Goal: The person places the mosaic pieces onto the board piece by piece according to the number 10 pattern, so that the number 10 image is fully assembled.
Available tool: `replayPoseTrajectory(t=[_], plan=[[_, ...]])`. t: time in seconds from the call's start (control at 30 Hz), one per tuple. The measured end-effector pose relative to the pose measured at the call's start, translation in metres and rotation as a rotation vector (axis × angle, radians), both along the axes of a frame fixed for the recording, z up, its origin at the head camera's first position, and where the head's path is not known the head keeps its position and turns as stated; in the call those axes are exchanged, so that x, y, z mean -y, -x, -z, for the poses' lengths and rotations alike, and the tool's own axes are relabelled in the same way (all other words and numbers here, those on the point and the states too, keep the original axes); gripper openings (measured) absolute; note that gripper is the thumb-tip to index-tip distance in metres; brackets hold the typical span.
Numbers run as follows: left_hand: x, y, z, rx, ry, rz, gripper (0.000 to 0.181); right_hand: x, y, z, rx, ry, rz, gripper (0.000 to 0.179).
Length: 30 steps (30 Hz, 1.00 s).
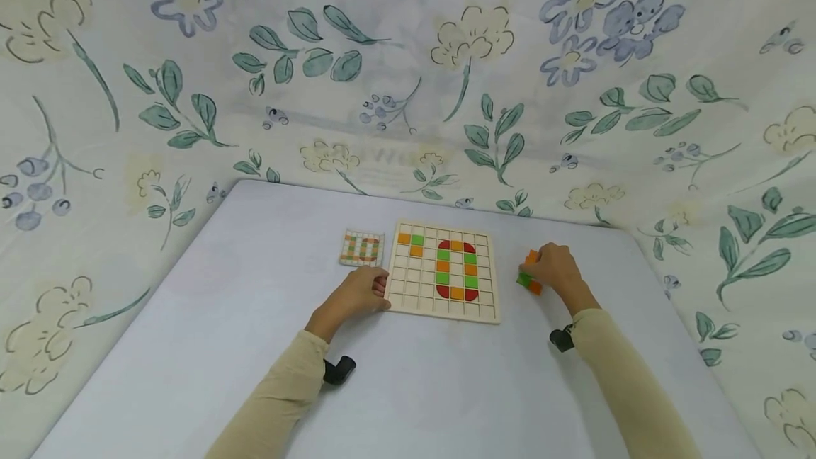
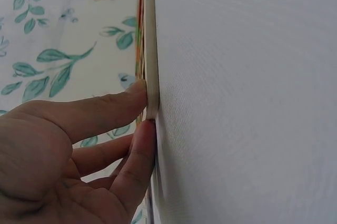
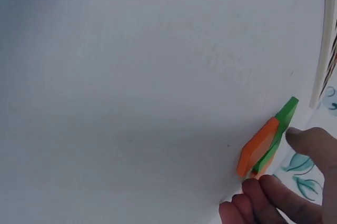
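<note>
A square wooden grid board (image 1: 414, 294) lies on the table, with orange, green and red tiles making an upright ring on its right half. Two orange tiles and a green one sit near its top left. My left hand (image 1: 360, 289) pinches the board's near left corner; in the left wrist view the thumb (image 2: 134, 98) touches the board edge (image 2: 151, 50). To the board's right, my right hand (image 1: 553, 269) is at a small group of loose tiles. The right wrist view shows an orange tile (image 3: 258, 148) and a green tile (image 3: 287, 113) beside its thumb and curled fingers; any grip is unclear.
A small pattern card (image 1: 350, 258) with a coloured grid lies left of the board, close to my left hand. Floral cloth (image 1: 408, 112) rises behind the white table (image 1: 255, 232). Black wrist devices (image 1: 339, 370) are worn below both hands.
</note>
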<state>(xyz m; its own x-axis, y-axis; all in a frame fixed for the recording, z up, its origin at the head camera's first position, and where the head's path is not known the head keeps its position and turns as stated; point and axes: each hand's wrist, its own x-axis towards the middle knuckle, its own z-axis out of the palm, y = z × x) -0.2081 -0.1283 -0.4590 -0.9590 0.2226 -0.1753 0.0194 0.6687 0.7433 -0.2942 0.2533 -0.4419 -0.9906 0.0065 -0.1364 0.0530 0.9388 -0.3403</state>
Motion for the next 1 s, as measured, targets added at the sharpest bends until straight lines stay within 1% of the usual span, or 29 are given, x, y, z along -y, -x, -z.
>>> replayPoseTrajectory(t=[0.07,0.13,0.2,0.3,0.4,0.57,0.77,0.87,1.0], plan=[[0.000,0.000,0.001,0.009,-0.005,-0.006,0.059,0.000,-0.001,0.002,0.014,-0.003,0.015,0.036],[0.000,0.000,0.002,0.013,-0.009,-0.011,0.059,0.001,-0.001,0.004,-0.002,-0.013,0.002,0.034],[0.000,0.000,0.003,0.012,-0.010,-0.013,0.059,0.002,-0.002,0.005,-0.027,-0.013,-0.034,0.029],[-0.001,0.000,0.003,0.006,-0.008,-0.014,0.059,0.003,-0.003,0.004,-0.054,0.013,-0.105,0.019],[-0.001,0.000,0.002,0.000,-0.002,-0.014,0.059,0.003,-0.004,0.003,-0.065,0.050,-0.146,0.017],[-0.001,0.000,0.001,0.000,0.007,-0.008,0.060,0.001,-0.005,0.006,-0.079,0.084,-0.165,0.020],[-0.001,-0.001,-0.001,-0.009,-0.022,-0.008,0.059,-0.002,-0.005,0.011,-0.126,0.114,-0.198,0.020],[0.000,-0.001,-0.001,-0.011,-0.025,-0.008,0.059,0.000,-0.004,0.009,-0.133,0.124,-0.198,0.021],[0.000,-0.001,0.000,-0.008,-0.013,-0.007,0.059,0.013,-0.001,0.003,-0.126,0.154,-0.197,0.024]])
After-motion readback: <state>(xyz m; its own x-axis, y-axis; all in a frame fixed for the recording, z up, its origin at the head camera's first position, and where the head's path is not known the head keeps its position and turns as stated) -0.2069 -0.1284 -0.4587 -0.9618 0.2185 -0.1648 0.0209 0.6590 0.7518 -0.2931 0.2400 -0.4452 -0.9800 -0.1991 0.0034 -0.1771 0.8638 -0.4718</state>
